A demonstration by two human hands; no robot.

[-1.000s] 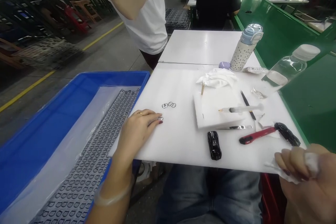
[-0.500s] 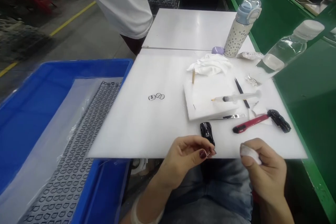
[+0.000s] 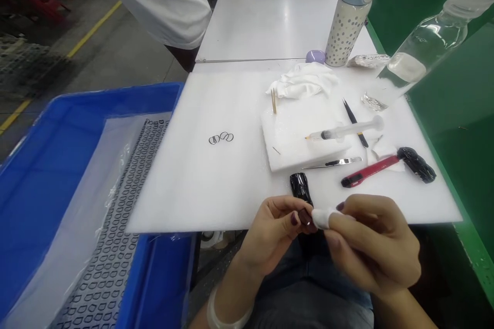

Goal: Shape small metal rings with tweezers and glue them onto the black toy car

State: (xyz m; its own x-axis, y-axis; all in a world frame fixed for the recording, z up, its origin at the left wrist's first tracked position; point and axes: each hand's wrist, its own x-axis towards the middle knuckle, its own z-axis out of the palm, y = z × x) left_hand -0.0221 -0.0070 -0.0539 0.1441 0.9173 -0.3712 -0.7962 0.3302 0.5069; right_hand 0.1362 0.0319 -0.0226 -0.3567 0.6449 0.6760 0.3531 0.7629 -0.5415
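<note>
My left hand (image 3: 270, 236) is closed in a pinch at the table's front edge; what lies between its fingertips is too small and covered to make out. My right hand (image 3: 376, 244) is closed too, with a small piece of white cloth (image 3: 323, 217) at its index fingertip. That cloth touches or nearly touches the left fingertips. Just beyond the left hand lies a glossy black object (image 3: 300, 186), partly hidden by the fingers. Several thin dark rings (image 3: 221, 138) lie farther off on the white table (image 3: 185, 180).
A white foam block (image 3: 285, 139) bears a syringe (image 3: 343, 130). Around it are silver tweezers (image 3: 339, 162), black tweezers (image 3: 353, 118), a red utility knife (image 3: 370, 170) and crumpled white cloth (image 3: 304, 80). Bottles (image 3: 345, 31) stand behind. A blue bin (image 3: 83, 90) holds sheeted dark frames. A person in white (image 3: 165, 5) stands beyond.
My right hand has moved left, bringing the white cloth up to my left fingertips. My left hand stays pinched in about the same place. The view has shifted slightly.
</note>
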